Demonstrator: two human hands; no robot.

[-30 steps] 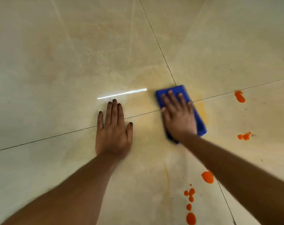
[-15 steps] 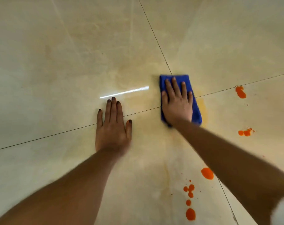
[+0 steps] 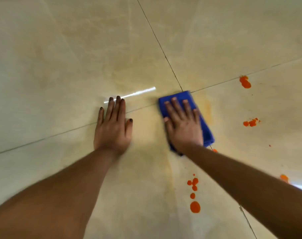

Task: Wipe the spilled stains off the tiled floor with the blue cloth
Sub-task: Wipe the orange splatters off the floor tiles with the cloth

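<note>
A folded blue cloth (image 3: 207, 130) lies flat on the beige tiled floor (image 3: 60, 57), just below where the grout lines cross. My right hand (image 3: 183, 125) presses down on the cloth with fingers spread, covering most of it. My left hand (image 3: 113, 125) rests palm-down on the bare tile to the left of it, holding nothing. Orange stains remain: a row of drops (image 3: 194, 195) near my right forearm, a blotch (image 3: 245, 82) at the upper right and a splatter (image 3: 251, 122) to the right. A faint yellow smear (image 3: 208, 109) lies beside the cloth.
Dark grout lines (image 3: 164, 54) cross just above the cloth. A bright light reflection (image 3: 138, 93) streaks the tile above my left hand. Another orange spot (image 3: 284, 177) shows past my right forearm.
My right hand pushed the cloth away, up to the grout crossing, then drew it back toward me and tilted it. My left hand stayed planted on the floor.
</note>
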